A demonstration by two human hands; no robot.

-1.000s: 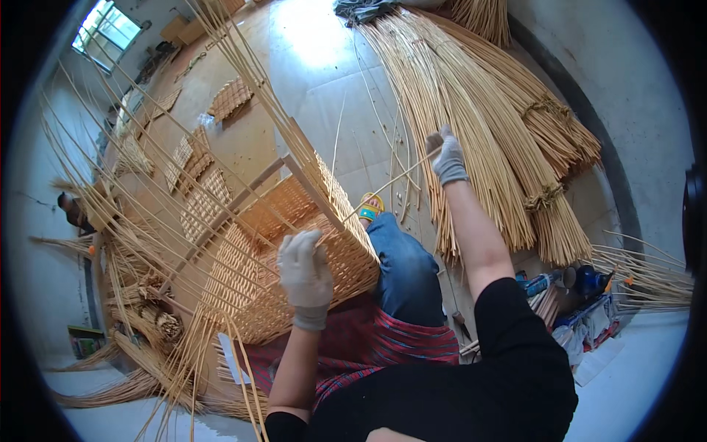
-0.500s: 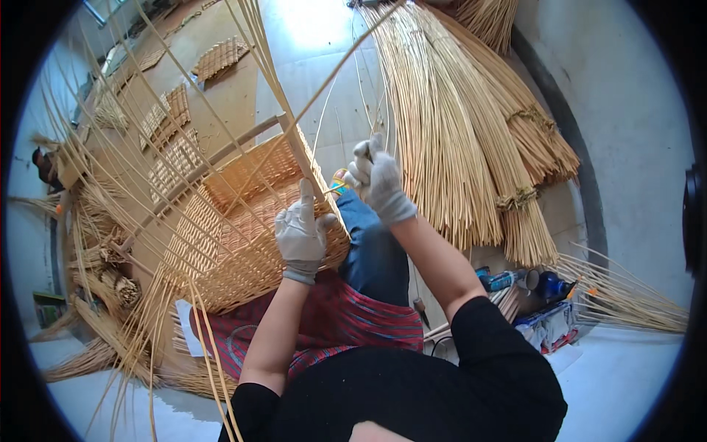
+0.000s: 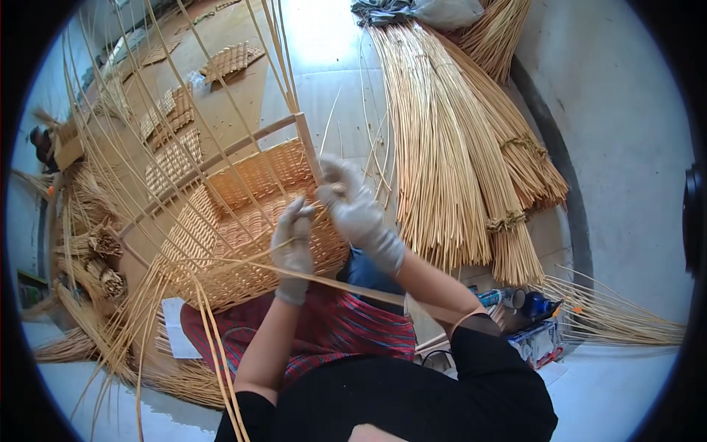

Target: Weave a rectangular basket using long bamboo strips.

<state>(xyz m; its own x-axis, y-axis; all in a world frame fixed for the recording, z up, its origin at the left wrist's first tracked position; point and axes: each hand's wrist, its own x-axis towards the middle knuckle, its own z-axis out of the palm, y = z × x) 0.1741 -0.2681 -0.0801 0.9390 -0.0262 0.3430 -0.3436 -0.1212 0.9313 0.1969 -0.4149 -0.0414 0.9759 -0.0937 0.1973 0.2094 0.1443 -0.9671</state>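
Observation:
A woven cane basket (image 3: 217, 221) with a wooden frame (image 3: 302, 136) and long upright canes sits before me. My left hand (image 3: 292, 250), in a pale glove, is at its near side with fingers curled; loose strands cross it, but what it grips is unclear. My gloved right hand (image 3: 353, 210), blurred, is closed beside the right corner post, its held object hidden. A motion-blurred strand (image 3: 346, 286) slants below both hands toward my right forearm. My legs, under a red striped cloth (image 3: 368, 328), are beneath the basket.
Large cane bundles (image 3: 434, 147) lie on the right beside the wall. Woven mats (image 3: 173, 166) are spread on the floor at upper left. More bundles (image 3: 103, 280) line the left, near what looks like another person (image 3: 44, 147). Bottles and a tool box (image 3: 534, 339) are at lower right.
My right hand came in from far right to the basket's corner post. A strand that slanted up past the post now sweeps low across the front. The view has also shifted.

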